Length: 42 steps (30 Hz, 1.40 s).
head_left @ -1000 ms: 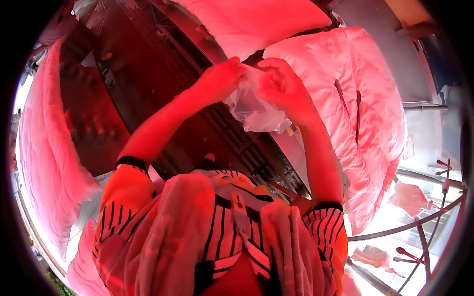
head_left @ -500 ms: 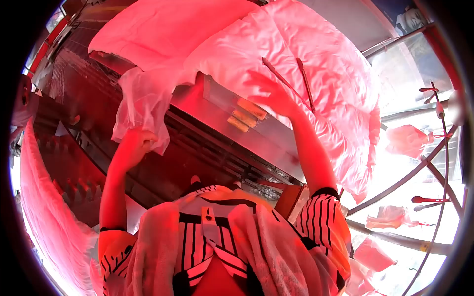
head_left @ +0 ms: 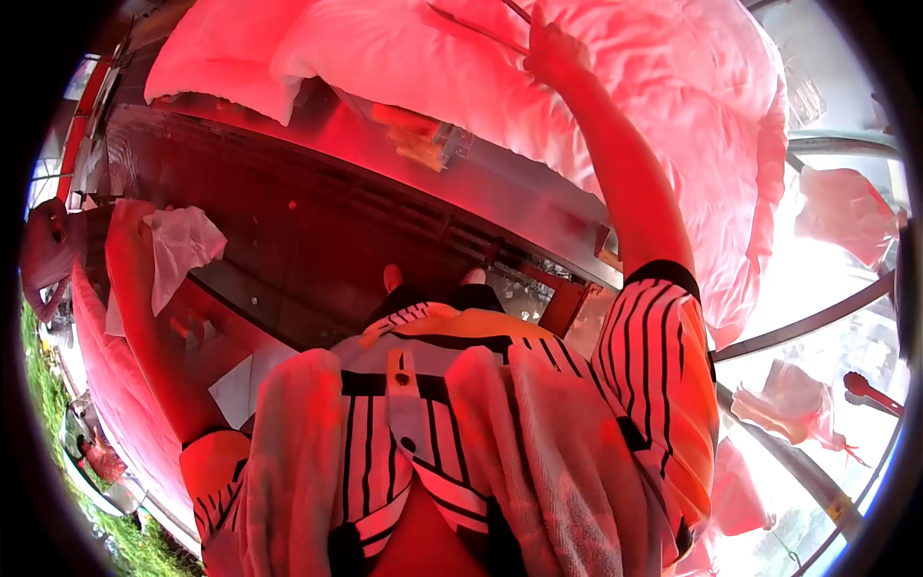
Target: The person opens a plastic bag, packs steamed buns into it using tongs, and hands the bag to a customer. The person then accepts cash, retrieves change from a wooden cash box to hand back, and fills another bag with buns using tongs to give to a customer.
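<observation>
My left hand [head_left: 133, 226] is at the far left with its fingers closed on a thin clear plastic bag [head_left: 183, 242], which hangs from it to the right. At the top, my right hand [head_left: 556, 50] is wrapped round the handle end of dark metal tongs [head_left: 476, 26]. The tongs lie over a thick quilted cover [head_left: 673, 115], their tips pointing left. Red light tints both hands and the cover.
Yellowish blocks [head_left: 415, 144] sit on a metal counter [head_left: 510, 178] beneath the cover's edge. Another quilt [head_left: 135, 385] lies at the left. Filled bags [head_left: 844, 213] hang at the right beside curved metal bars [head_left: 808, 322]. A person's arm [head_left: 48, 252] shows at the left edge.
My left hand has moved far left with the plastic bag. My right hand let go of the bag, moved up over the cover and took hold of the tongs. The view has shifted.
</observation>
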Each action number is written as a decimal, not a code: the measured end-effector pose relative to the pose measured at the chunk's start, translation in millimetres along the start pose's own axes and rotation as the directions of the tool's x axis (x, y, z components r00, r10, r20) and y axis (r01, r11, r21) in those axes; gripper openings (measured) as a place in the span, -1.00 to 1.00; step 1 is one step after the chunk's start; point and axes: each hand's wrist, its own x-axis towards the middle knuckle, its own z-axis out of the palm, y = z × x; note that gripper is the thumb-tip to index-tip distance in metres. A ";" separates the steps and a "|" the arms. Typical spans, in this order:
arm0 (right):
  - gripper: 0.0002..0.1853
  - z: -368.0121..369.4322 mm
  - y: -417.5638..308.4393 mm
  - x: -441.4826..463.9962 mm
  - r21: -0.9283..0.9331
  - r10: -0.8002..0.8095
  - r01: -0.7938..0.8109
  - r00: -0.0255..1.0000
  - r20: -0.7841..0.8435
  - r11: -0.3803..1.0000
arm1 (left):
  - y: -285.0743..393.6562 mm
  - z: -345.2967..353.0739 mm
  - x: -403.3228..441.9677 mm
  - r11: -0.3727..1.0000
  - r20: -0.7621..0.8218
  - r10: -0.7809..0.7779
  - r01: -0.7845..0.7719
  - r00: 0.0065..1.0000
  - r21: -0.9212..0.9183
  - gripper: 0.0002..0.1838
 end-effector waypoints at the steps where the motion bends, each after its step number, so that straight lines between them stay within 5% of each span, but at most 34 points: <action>1: -0.34 -16.0 24.3 -13.1 0.098 -0.016 0.026 0.995 -0.101 0.995 | 25.7 -8.6 17.6 0.989 -0.034 0.125 -0.127 0.992 -0.072 -0.77; 3: -0.52 -55.7 98.0 -60.4 0.266 -0.014 0.101 0.950 -0.311 0.959 | 40.5 -10.6 37.0 0.977 0.080 0.169 -0.156 0.982 -0.148 -0.75; 6: -0.40 -106.5 209.0 -183.5 0.260 0.428 -0.350 0.820 -0.379 0.900 | 30.8 -13.6 60.4 0.979 0.184 0.193 -0.177 0.964 -0.101 -0.77; 8: -0.27 -96.6 266.7 -270.8 -0.007 0.732 -0.769 0.611 -0.302 0.639 | 24.5 -17.9 76.8 0.979 0.164 0.187 -0.169 0.969 -0.115 -0.79; 10: -0.20 -71.4 291.4 -321.4 -0.083 0.910 -0.924 0.383 -0.157 0.374 | 39.2 -18.8 88.3 0.960 0.108 0.139 -0.107 0.984 -0.259 -0.80; 11: -0.23 -49.9 305.0 -335.5 -0.068 0.920 -0.924 0.381 -0.091 0.376 | 47.1 -20.5 96.5 0.958 0.098 0.116 -0.086 0.988 -0.273 -0.79; 12: -0.29 -28.4 313.4 -339.5 -0.130 0.846 -0.878 0.479 -0.235 0.461 | 54.6 -22.8 104.3 0.956 0.095 0.096 -0.065 0.991 -0.285 -0.78; 13: -0.37 -32.6 315.3 -329.1 -0.026 0.848 -0.862 0.502 -0.167 0.506 | 67.4 -27.7 111.3 0.957 0.118 0.047 -0.011 0.992 -0.289 -0.78; 16: -0.68 -83.5 294.4 -263.8 0.418 0.832 -0.720 0.465 -0.303 0.554 | 67.4 -31.3 128.2 0.935 -0.062 0.052 -0.070 0.997 -0.346 -0.80; 17: -0.67 -92.3 313.1 -236.0 0.687 0.838 -0.492 0.414 -0.355 0.535 | 56.5 -35.6 137.6 0.926 -0.053 0.076 -0.090 0.996 -0.367 -0.83; 18: -0.74 -115.0 294.7 -186.2 0.882 0.856 -0.092 0.306 -0.417 0.463 | 64.2 -43.1 150.8 0.912 -0.123 0.066 -0.110 0.990 -0.395 -0.84; 20: -0.79 -166.9 219.4 -88.0 0.911 0.868 0.296 0.321 -0.378 0.287 | 91.9 -63.2 174.4 0.883 -0.237 0.040 -0.146 0.971 -0.446 -0.85; 21: -0.70 -186.9 152.5 -70.1 0.950 0.909 0.268 0.336 -0.247 0.159 | 109.5 -75.9 184.3 0.875 -0.247 0.015 -0.132 0.969 -0.466 -0.71; 22: -0.67 -191.2 112.0 -42.3 0.961 0.865 0.226 0.437 -0.245 0.157 | 130.4 -90.8 195.5 0.866 -0.263 -0.008 -0.125 0.965 -0.484 -0.51; 23: -0.64 -195.6 71.5 -14.4 0.969 0.811 0.184 0.534 -0.239 0.165 | 148.4 -102.2 204.4 0.851 -0.306 -0.014 -0.150 0.952 -0.504 -0.53; 25: -0.65 -196.2 38.9 70.2 0.880 0.429 0.116 0.839 -0.334 0.460 | 182.6 -112.9 223.4 0.778 -0.388 0.025 -0.262 0.921 -0.571 -0.57; 26: -0.68 -166.7 -8.2 95.5 0.874 0.196 0.283 0.904 -0.381 0.394 | 200.1 -113.6 231.2 0.730 -0.420 0.040 -0.313 0.907 -0.607 -0.59; 29: -0.73 -179.8 -75.0 45.5 0.943 -0.392 0.323 0.879 -0.271 0.073 | 257.3 -112.6 249.9 0.524 -0.490 0.088 -0.459 0.867 -0.717 -0.65; 31: -0.74 -215.4 -46.8 11.9 0.959 -0.475 0.276 0.837 -0.273 -0.065 | 298.2 -110.1 259.1 0.346 -0.516 0.130 -0.527 0.846 -0.776 -0.69; 33: -0.72 -236.3 17.9 4.8 0.967 -0.324 0.253 0.913 -0.246 -0.021 | 340.8 -107.7 266.5 0.160 -0.519 0.188 -0.548 0.834 -0.821 -0.73; 35: -0.65 -219.8 94.4 3.2 0.953 -0.022 0.107 0.994 -0.105 0.282 | 378.3 -103.1 271.4 0.002 -0.497 0.262 -0.515 0.827 -0.857 -0.76; 38: -0.39 -159.3 210.8 -32.0 0.718 0.286 -0.170 0.957 -0.043 0.675 | 423.3 -85.6 284.0 -0.175 -0.423 0.473 -0.388 0.773 -0.905 -0.79; 39: -0.28 -110.0 258.3 -37.3 0.467 0.450 -0.388 0.893 -0.023 0.795 | 434.3 -73.8 291.4 -0.231 -0.430 0.588 -0.368 0.685 -0.901 -0.76; 41: -0.28 -81.5 280.0 -59.9 0.220 0.571 -0.565 0.820 0.040 0.795 | 452.1 -56.8 307.2 -0.263 -0.351 0.836 -0.253 0.421 -0.931 -0.73; 42: -0.30 -63.9 282.2 -61.2 0.150 0.557 -0.553 0.830 0.012 0.820 | 463.2 -48.0 303.4 -0.259 -0.316 0.873 -0.198 0.371 -0.946 -0.74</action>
